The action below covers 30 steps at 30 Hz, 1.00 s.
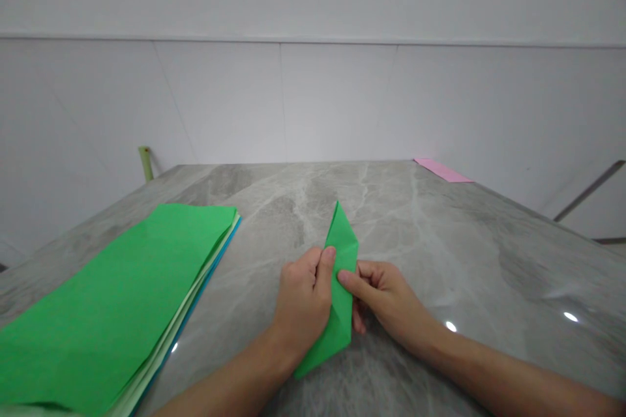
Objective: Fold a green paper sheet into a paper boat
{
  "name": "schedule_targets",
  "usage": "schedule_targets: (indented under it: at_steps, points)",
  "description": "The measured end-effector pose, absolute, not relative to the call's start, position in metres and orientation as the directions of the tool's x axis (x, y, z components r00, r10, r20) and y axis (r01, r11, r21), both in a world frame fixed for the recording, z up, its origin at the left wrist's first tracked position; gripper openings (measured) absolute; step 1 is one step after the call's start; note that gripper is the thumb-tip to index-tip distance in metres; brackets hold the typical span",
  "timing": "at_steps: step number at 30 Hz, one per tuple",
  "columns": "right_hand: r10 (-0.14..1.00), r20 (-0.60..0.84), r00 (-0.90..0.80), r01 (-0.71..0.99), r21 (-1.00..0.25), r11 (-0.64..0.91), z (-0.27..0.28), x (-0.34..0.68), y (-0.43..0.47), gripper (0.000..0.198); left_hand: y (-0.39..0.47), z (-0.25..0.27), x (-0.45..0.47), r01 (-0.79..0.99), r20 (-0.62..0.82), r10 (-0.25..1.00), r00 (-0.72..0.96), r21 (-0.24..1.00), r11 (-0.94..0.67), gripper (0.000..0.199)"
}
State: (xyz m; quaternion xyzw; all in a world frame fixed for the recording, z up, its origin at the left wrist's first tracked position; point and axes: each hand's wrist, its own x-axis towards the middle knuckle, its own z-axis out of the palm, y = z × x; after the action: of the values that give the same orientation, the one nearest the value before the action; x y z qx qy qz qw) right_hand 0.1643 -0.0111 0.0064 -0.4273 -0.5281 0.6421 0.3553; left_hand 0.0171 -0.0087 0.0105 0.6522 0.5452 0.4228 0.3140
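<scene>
Both hands, left (303, 296) and right (384, 293), pinch the folded green paper (342, 260).

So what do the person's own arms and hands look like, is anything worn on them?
Both are bare. The left hand and right hand show no gloves, rings or watch, and both forearms are uncovered up to the picture's lower edge, with no sleeve in view. The fingers have short, plain nails with no polish or markings.

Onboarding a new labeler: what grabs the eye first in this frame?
The folded green paper at centre, pinched between the left hand and right hand on the grey marble table. Next, the stack of coloured sheets, green on top, at left; a pink sheet lies at the far right edge.
</scene>
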Motion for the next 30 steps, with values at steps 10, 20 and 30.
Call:
schedule_targets:
  at_steps: [10, 20, 30]
  points:
    - [0.725, -0.292, -0.624, 0.059, -0.942, -0.329, 0.001, 0.16, -0.02, 0.05, -0.003, 0.008, 0.015, 0.481, 0.227, 0.97, -0.09, 0.863, -0.157, 0.044]
    - [0.792, -0.268, -0.549, 0.115, -0.963, -0.246, 0.005, 0.166, -0.018, 0.055, 0.0, 0.005, 0.016, 0.324, 0.039, 0.991, 0.129, 0.943, -0.08, 0.041]
    - [0.902, -0.091, -0.423, 0.159, -0.987, -0.025, 0.007, 0.186, -0.005, 0.061, -0.008, 0.01, 0.001, 0.416, 0.016, 0.936, 0.353, 0.893, -0.172, 0.042]
